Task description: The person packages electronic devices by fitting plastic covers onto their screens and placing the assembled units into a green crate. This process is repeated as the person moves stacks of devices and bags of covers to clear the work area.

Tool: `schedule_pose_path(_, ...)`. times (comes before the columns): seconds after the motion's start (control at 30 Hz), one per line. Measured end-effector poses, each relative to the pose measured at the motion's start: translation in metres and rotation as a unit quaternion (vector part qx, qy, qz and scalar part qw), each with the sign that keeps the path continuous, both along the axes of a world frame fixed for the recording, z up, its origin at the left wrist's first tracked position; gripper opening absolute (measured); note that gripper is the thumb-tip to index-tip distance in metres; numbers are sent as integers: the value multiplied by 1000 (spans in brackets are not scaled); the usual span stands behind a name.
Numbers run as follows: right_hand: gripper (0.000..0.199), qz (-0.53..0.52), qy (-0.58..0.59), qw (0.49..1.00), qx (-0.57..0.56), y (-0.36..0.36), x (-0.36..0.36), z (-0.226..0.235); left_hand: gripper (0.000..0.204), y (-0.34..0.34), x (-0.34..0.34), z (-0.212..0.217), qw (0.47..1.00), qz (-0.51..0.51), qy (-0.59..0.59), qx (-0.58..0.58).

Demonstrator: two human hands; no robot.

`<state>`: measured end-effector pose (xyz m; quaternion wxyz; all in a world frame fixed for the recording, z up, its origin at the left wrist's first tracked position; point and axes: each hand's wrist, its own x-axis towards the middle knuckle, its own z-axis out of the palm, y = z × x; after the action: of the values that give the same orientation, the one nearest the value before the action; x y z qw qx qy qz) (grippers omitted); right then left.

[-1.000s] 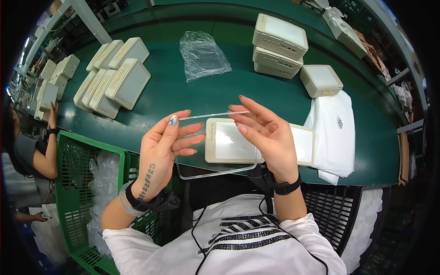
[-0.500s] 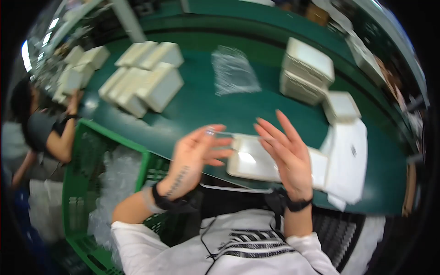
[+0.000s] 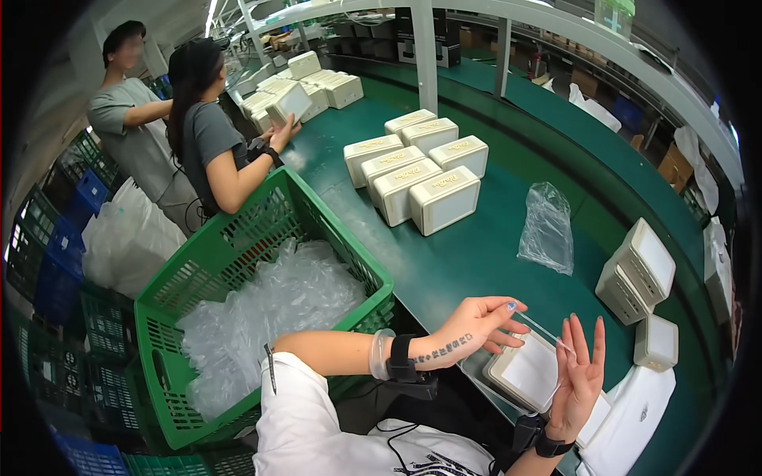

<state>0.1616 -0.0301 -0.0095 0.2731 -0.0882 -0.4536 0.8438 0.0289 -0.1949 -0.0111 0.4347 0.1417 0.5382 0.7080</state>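
Note:
A thin clear strip (image 3: 544, 329) stretches between my two hands. My left hand (image 3: 474, 327) pinches one end between thumb and forefinger, the other fingers loosely bent. At the strip's other end is my right hand (image 3: 579, 366), palm up with fingers spread; the strip meets it near the thumb, and I cannot tell whether it is gripped. Beneath the hands a cream box with a white top face (image 3: 525, 371) lies at the table's near edge. A second such box (image 3: 595, 419) lies beside it, partly behind my right hand.
A green crate (image 3: 381, 289) full of clear plastic bags (image 3: 270, 309) stands at my left. On the green table (image 3: 492, 262) are cream boxes (image 3: 444, 202), a flat clear bag (image 3: 546, 230), stacked boxes (image 3: 635, 274) and a white bag (image 3: 635, 420). Two people (image 3: 218, 151) stand at the far left.
The view has swung left, bringing more of the crate and the two people into sight. My hands keep the strip between them, still above the box.

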Motion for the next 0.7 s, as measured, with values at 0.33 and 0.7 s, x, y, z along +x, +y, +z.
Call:
schedule_pose_path(0.33,66,-8,6,1000,1,3,1,-7,38,4,2,-3,1000,1,9,13)
schedule_pose_path(0.7,63,-36,30,999,1,-1,4,-11,37,3,3,-3,1000,-11,4,9)
